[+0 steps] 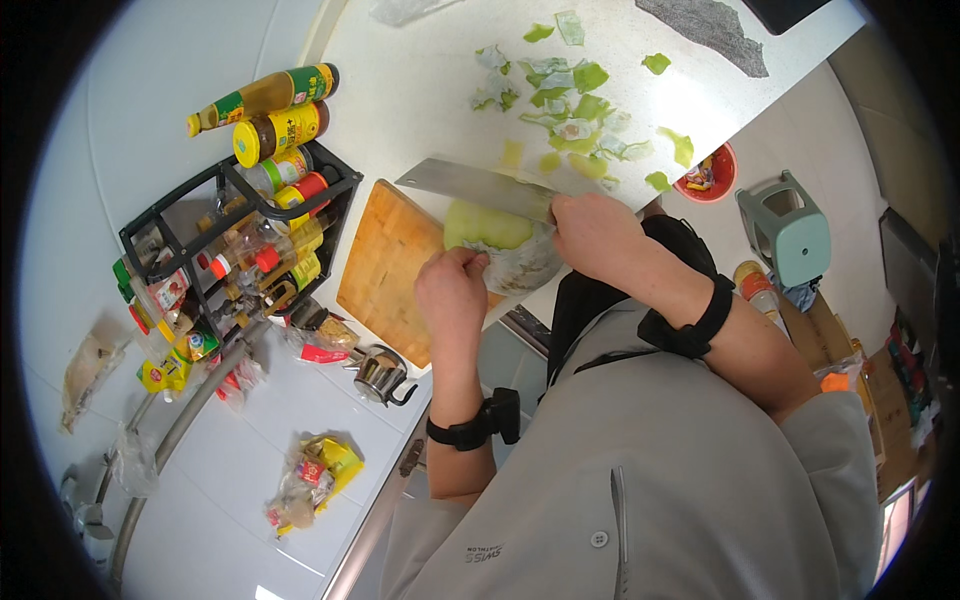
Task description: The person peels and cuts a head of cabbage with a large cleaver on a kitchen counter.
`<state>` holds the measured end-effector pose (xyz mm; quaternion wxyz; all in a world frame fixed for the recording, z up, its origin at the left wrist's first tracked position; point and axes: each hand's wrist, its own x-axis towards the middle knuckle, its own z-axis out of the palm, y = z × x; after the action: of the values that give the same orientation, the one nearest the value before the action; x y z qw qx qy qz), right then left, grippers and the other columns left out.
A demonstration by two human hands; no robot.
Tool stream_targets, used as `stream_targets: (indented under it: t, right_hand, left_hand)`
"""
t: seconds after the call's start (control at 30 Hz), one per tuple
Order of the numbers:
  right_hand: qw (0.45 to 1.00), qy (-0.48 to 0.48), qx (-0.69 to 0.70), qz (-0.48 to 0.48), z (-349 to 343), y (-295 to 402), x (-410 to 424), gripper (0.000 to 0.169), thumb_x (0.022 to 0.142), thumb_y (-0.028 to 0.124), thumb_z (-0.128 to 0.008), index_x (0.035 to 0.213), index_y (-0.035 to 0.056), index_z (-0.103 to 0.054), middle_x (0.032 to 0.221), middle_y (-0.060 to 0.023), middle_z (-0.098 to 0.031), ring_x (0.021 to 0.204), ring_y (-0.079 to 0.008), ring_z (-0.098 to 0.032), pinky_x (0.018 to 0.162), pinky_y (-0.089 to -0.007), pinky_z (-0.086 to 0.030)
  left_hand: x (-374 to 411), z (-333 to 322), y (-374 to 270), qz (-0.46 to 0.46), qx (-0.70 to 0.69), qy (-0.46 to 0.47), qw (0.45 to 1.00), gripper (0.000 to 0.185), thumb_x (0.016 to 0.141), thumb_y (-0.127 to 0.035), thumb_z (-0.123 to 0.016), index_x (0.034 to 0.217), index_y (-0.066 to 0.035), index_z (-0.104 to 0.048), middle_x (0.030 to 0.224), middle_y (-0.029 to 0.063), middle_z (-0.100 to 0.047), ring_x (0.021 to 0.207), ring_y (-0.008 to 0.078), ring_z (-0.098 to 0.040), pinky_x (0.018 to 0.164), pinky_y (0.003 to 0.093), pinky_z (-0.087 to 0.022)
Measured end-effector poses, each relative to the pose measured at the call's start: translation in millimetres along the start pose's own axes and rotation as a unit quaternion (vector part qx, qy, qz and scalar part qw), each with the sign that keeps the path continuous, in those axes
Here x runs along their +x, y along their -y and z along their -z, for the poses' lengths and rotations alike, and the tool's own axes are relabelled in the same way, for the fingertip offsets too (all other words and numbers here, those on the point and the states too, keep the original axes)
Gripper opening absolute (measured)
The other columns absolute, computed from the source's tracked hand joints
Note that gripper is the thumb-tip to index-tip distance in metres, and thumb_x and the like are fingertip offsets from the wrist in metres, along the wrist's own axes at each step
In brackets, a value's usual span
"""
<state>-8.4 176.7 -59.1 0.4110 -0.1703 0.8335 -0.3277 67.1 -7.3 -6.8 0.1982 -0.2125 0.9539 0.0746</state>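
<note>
A large piece of pale green melon (pixel 491 225), partly peeled, with whitish, mottled rind on its near side, rests at the right edge of a wooden cutting board (pixel 390 270). My right hand (pixel 596 234) is closed around the handle of a metal cleaver (pixel 476 189). The broad blade points left, across the far side of the melon; whether its edge touches the flesh cannot be told. My left hand (pixel 452 289) pinches the melon at the border of flesh and rind, its thumb and fingertips together. Green and whitish peel pieces (pixel 589 109) lie scattered beyond on the white countertop.
A black rack (pixel 341 214) of bottles and jars stands left of the board, with two more bottles (pixel 289 131) beyond it. A metal pot (pixel 379 375) sits at the board's near left corner. Grey cloth (pixel 709 30) lies far right. A red bowl (pixel 726 176) and green stool (pixel 802 236) are below the counter.
</note>
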Motion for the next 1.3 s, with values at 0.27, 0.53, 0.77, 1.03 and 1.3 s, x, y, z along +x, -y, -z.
stream_targets:
  t: [0.27,0.53,0.77,1.03,1.3]
  right_hand:
    - [1.0,0.014,0.009,0.013,4,-1,13,0.018,0.079,0.01,-0.054,0.08,0.0013,-0.07,0.082,-0.0201,-0.068,0.08,-0.0346,-0.068,0.069,-0.0434,-0.055]
    - [1.0,0.011,0.008,0.021,1,-3,26,0.019,0.078,0.01,-0.055,0.082,0.0008,-0.07,0.083,-0.0191,-0.069,0.081,-0.0349,-0.068,0.07,-0.0426,-0.055]
    - [0.999,0.03,0.016,0.004,7,-9,29,0.019,0.075,0.011,-0.057,0.082,-0.0002,-0.07,0.083,-0.0196,-0.069,0.08,-0.0351,-0.068,0.07,-0.043,-0.055]
    - [0.999,0.043,0.001,0.005,3,-8,41,0.019,0.075,0.01,-0.057,0.083,-0.0002,-0.071,0.081,-0.0207,-0.068,0.079,-0.0352,-0.068,0.07,-0.0427,-0.055]
    - [0.999,0.042,-0.014,0.019,-8,-16,58,0.02,0.073,0.013,-0.057,0.082,-0.0008,-0.069,0.077,-0.022,-0.066,0.076,-0.0391,-0.065,0.07,-0.046,-0.053]
  left_hand:
    - [-1,3,-6,0.009,0.012,-0.008,1.0,0.014,0.076,-0.019,-0.072,0.078,-0.006,-0.072,0.076,0.0155,-0.064,0.075,0.035,-0.062,0.069,0.0441,-0.048]
    - [0,0,-2,0.006,0.021,0.0,1.0,0.019,0.079,-0.024,-0.07,0.083,-0.005,-0.072,0.079,0.0146,-0.065,0.074,0.0325,-0.063,0.067,0.0413,-0.048]
    - [0,2,-4,0.012,0.03,0.013,0.999,0.019,0.081,-0.023,-0.069,0.084,-0.005,-0.072,0.078,0.0156,-0.064,0.075,0.0331,-0.063,0.068,0.0418,-0.048]
    - [0,4,-9,0.02,0.013,-0.003,1.0,0.015,0.078,-0.02,-0.07,0.081,-0.005,-0.072,0.078,0.0151,-0.064,0.076,0.0337,-0.062,0.069,0.0424,-0.048]
    - [1,4,-6,0.021,0.022,0.011,0.999,0.018,0.079,-0.023,-0.069,0.084,-0.006,-0.072,0.081,0.0147,-0.065,0.078,0.0328,-0.063,0.07,0.0416,-0.048]
